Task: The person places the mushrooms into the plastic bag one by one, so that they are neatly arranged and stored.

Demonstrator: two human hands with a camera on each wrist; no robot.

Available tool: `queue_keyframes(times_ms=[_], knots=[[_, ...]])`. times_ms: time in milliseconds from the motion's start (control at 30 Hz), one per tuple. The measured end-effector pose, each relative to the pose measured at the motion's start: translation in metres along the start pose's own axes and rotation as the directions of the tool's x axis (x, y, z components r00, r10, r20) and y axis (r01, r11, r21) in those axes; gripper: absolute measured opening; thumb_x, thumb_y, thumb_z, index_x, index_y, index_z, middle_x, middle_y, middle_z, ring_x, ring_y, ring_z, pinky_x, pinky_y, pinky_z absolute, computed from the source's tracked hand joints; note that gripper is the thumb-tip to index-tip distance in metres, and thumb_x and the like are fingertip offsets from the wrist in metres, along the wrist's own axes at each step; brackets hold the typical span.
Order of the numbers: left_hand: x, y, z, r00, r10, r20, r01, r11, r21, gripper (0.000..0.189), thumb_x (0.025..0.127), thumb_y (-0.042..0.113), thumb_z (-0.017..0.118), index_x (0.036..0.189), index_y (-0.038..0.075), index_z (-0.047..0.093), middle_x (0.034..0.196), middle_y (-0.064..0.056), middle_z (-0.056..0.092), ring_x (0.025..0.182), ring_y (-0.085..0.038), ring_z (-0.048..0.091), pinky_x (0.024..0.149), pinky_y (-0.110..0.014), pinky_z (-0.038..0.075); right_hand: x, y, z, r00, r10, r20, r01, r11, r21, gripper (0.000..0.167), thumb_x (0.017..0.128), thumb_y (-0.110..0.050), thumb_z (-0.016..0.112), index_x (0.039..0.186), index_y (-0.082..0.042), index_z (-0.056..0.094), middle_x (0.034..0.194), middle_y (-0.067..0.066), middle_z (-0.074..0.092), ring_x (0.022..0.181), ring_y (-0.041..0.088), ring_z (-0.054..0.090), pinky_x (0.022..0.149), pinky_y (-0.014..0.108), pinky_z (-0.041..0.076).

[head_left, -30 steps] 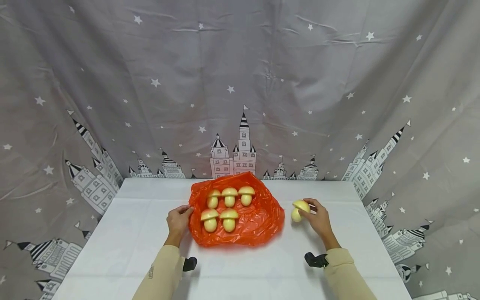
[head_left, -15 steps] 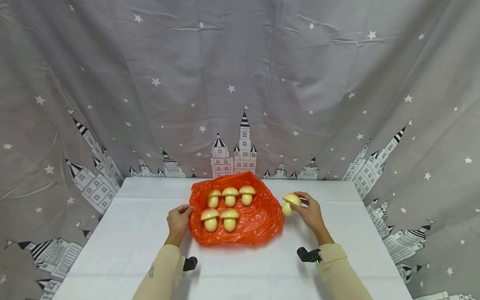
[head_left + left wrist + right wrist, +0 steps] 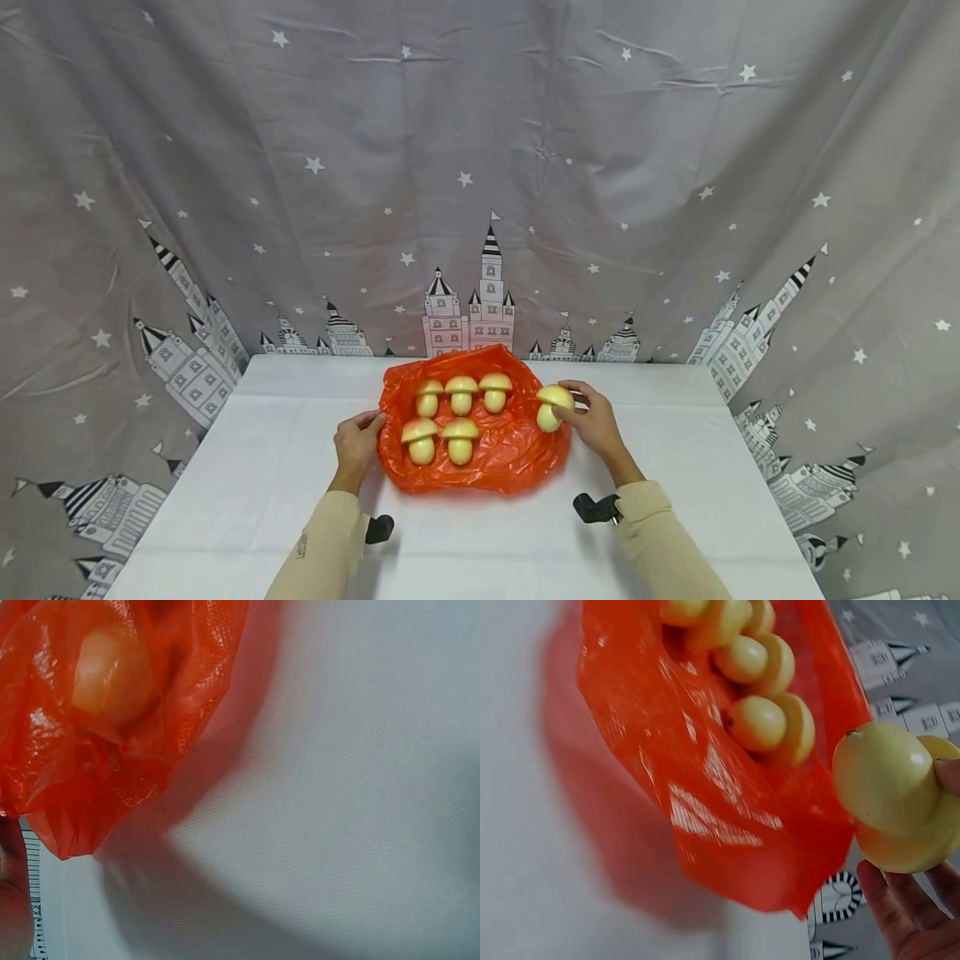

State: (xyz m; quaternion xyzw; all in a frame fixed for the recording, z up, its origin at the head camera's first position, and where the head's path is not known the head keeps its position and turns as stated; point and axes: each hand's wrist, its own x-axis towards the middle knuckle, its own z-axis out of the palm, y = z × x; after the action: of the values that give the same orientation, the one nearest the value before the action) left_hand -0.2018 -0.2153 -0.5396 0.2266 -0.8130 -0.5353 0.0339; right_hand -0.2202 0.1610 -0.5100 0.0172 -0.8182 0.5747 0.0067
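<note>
A red plastic bag [image 3: 517, 454] lies spread on the table with its inside showing. Several yellow toy mushrooms [image 3: 460, 429] sit in it in two rows. My left hand [image 3: 356, 446] pinches the bag's left edge; in the left wrist view only part of that hand shows beside the crumpled film. Over the bag's right part, my right hand [image 3: 596, 421] grips another toy mushroom [image 3: 550, 408] by its cap, thumb on the near side. The right wrist view shows this held mushroom [image 3: 889, 780] beside the bag's edge, fingers underneath.
White cloth covers the table [image 3: 480, 542]. A grey curtain [image 3: 600, 208] printed with castles and stars hangs behind and at both sides. Black camera mounts [image 3: 596, 508] stick out from both wrists over the table.
My right hand has carried the toy mushroom leftward, from the table right of the bag to over the bag's right part. The left hand has stayed at the bag's edge.
</note>
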Motion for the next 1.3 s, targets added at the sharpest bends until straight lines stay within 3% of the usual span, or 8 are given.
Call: queue_keyframes(times_ms=[700,1000,1300], knots=[[0.001,-0.001,0.000,0.999,-0.047,0.012,0.048,0.998,-0.052,0.032,0.097,0.018,0.059,0.120,-0.004,0.063,0.122,-0.027,0.060,0.112,-0.036,0.056,0.098,-0.045,0.048,0.003,-0.009,0.050,0.994,-0.042,0.106,0.036,0.998,0.055,0.042,0.082,-0.008,0.073,0.122,-0.002,0.060,0.123,0.016,0.059,0.110,0.031,0.056,0.091,0.040,0.053],[-0.002,-0.002,0.001,0.998,-0.052,0.019,0.052,0.998,-0.044,0.033,0.097,0.018,0.057,0.121,-0.004,0.063,0.121,-0.027,0.060,0.111,-0.036,0.057,0.098,-0.045,0.048,0.000,-0.001,0.061,0.994,-0.008,0.105,0.012,0.999,-0.042,0.042,0.082,-0.010,0.075,0.123,-0.007,0.064,0.123,0.014,0.059,0.110,0.031,0.056,0.091,0.043,0.052],[-0.002,0.000,0.000,1.000,-0.031,0.004,0.031,0.999,-0.024,0.034,0.097,0.019,0.058,0.120,-0.005,0.063,0.120,-0.027,0.061,0.111,-0.036,0.056,0.098,-0.046,0.048,0.003,0.008,0.075,0.989,-0.040,0.144,0.055,0.993,-0.100,0.041,0.083,-0.008,0.074,0.122,-0.007,0.063,0.122,0.015,0.060,0.108,0.031,0.059,0.089,0.043,0.054]])
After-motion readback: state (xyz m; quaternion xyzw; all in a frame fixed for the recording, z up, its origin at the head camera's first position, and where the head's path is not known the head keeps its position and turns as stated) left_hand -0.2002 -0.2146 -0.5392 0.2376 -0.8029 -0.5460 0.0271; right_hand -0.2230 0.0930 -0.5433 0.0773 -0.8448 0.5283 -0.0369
